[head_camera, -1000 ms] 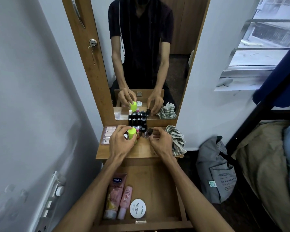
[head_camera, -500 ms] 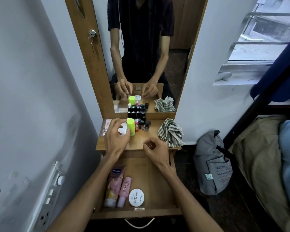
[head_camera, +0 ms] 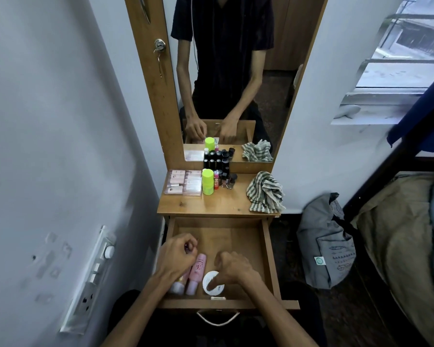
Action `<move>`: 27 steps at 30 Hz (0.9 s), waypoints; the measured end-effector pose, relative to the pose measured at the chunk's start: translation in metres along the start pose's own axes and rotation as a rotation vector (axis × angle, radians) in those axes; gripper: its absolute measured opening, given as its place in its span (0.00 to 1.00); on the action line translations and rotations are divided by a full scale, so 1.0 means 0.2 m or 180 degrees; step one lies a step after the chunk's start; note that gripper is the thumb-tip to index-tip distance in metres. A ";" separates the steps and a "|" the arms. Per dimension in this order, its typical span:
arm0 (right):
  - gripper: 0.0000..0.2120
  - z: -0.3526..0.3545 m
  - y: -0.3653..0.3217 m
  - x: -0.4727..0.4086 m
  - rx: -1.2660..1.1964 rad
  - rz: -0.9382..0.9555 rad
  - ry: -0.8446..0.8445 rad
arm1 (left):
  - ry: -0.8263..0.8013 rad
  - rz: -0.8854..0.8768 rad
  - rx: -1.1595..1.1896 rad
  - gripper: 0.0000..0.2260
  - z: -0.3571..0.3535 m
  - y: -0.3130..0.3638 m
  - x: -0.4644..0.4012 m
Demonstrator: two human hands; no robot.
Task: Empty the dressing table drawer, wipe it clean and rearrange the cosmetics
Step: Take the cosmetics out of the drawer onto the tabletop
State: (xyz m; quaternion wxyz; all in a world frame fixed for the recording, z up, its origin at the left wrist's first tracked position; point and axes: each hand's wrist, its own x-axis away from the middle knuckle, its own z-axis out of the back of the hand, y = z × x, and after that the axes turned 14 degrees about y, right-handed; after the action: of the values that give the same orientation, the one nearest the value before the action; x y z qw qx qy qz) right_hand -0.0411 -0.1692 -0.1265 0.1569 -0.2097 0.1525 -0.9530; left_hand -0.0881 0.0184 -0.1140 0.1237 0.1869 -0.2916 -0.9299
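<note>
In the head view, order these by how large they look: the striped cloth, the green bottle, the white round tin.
1. striped cloth, clearly largest.
2 and 3. green bottle and white round tin look similar; the tin is nearer and partly covered, so I cannot rank them.

Both bare forearms reach forward and down, converging side by side. The left hand [head_camera: 178, 256] is curled into a loose fist, knuckles up, thumb against the fingers. The right hand [head_camera: 236, 267] hangs palm down, fingers bent, thumb pointing down.
</note>
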 end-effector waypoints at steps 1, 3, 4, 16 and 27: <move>0.33 -0.02 0.00 0.02 0.0038 0.0035 0.0014 | -0.0134 0.0052 -0.0062 0.05 -0.01 -0.01 0.02; 0.32 -0.04 0.00 0.06 0.0053 0.0091 0.0157 | -0.0402 0.0071 -0.0098 0.04 -0.03 -0.02 0.03; 0.31 -0.05 0.00 0.07 0.0036 0.0102 0.0225 | -0.0515 0.0024 -0.0154 0.04 -0.04 -0.02 0.03; 0.22 -0.07 -0.01 0.11 -0.0629 -0.0230 0.0304 | -0.1325 -0.0278 -0.1083 0.22 -0.11 0.05 0.05; 0.10 0.31 0.09 -0.01 -0.2968 -0.0879 0.1800 | -0.1337 -0.0630 -0.1407 0.29 -0.12 0.06 0.10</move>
State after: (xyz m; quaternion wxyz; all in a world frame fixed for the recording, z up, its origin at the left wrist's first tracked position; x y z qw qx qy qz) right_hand -0.0076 -0.1994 -0.0809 -0.1256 -0.0113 0.5648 -0.8155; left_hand -0.0943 -0.0090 -0.1306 0.0073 -0.0131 -0.0822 -0.9965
